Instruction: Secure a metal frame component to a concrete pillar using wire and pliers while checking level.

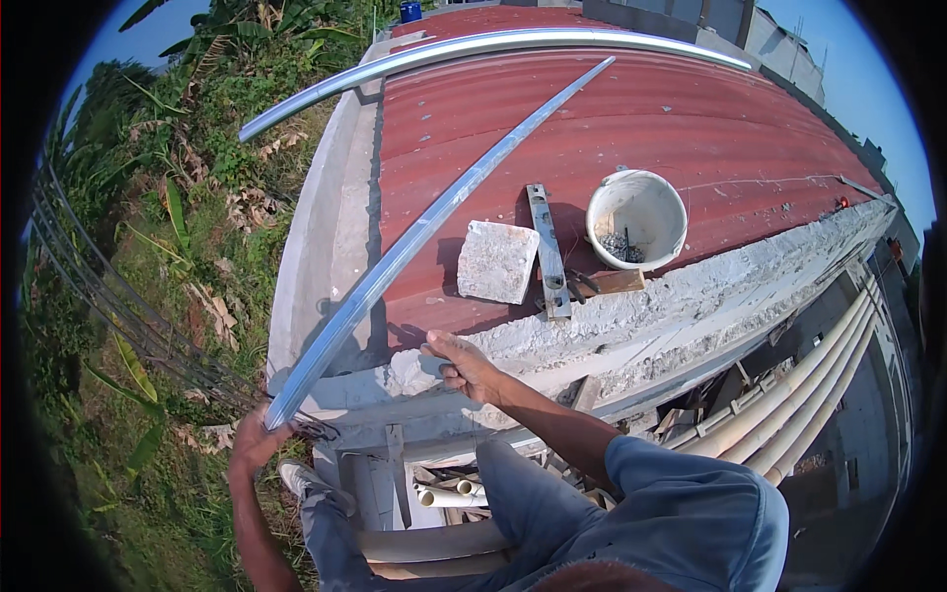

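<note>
Blue-grey short-sleeved shirt (691,493), worn by the person, nearest the view, right of and behind the grip. Then, left to right:

Bundle of thin dark metal rods (163,345), left of the grip, over green undergrowth.

Left hand (254,442), bare: closed around the near end of the bar, finger placement partly hidden.

Long silver metal bar (412,242), straight and narrow: near end in the grip, the rest slanting away rightward over the roof. Handling judgement: gripped at one extremity, such a length probably swings easily; a second hold further along would steady it, turns best made slowly.

Second silver metal bar (493,41), beyond the grip, lying across the far roof; the held tip is best steered short of it.

Right hand (469,370), bare, right of the grip: half-curled, apart from the bar; whether it holds anything small cannot be told.

Rough white masonry block (498,261), right of the bar; clearance advisable.

Flat metal spirit level (547,259), just beside the block.

White round plastic bucket (641,192), farther right, small dark pieces inside; to be spared any sideways sweep.

Red corrugated roof (779,148), under all these.
</note>
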Motion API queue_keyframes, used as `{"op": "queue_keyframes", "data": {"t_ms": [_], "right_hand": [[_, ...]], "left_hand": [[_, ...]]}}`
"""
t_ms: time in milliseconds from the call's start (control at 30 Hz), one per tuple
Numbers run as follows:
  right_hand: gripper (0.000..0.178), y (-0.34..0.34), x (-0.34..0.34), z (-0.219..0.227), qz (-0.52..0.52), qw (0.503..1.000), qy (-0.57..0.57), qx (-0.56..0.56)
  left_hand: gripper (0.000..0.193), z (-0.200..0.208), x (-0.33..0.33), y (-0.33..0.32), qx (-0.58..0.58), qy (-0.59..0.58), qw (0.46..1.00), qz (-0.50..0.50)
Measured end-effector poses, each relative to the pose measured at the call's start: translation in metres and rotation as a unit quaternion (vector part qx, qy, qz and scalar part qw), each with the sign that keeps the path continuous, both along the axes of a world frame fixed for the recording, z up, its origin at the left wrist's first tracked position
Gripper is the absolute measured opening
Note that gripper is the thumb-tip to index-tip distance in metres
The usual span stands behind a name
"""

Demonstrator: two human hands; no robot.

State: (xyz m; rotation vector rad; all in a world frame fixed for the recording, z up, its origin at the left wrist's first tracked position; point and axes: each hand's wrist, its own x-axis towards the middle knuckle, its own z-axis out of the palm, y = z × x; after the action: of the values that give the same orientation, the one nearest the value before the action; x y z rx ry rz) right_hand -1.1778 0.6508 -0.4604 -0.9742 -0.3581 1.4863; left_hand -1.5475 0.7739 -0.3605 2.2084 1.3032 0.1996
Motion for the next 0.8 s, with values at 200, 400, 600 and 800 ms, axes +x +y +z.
{"op": "queue_keyframes", "data": {"t_ms": [200,400,600,800], "right_hand": [[0.05,0.09,0.011,0.036,-0.138,0.974,0.071,0.165],[0.032,0.008,0.004,0.093,-0.283,0.948,0.085,0.118],[0.036,-0.012,0.003,0.122,-0.252,0.945,-0.127,0.167],[0.043,0.032,0.014,0.115,-0.26,0.91,-0.254,0.199]], "left_hand": [[0.045,0.102,0.001,-0.104,-0.189,-0.059,0.978,0.069],[0.044,0.068,-0.007,-0.197,-0.32,-0.088,0.938,0.1],[0.044,0.032,0.006,-0.273,-0.359,-0.196,0.908,0.095],[0.035,0.004,0.081,-0.316,-0.332,-0.249,0.906,0.077]]}}
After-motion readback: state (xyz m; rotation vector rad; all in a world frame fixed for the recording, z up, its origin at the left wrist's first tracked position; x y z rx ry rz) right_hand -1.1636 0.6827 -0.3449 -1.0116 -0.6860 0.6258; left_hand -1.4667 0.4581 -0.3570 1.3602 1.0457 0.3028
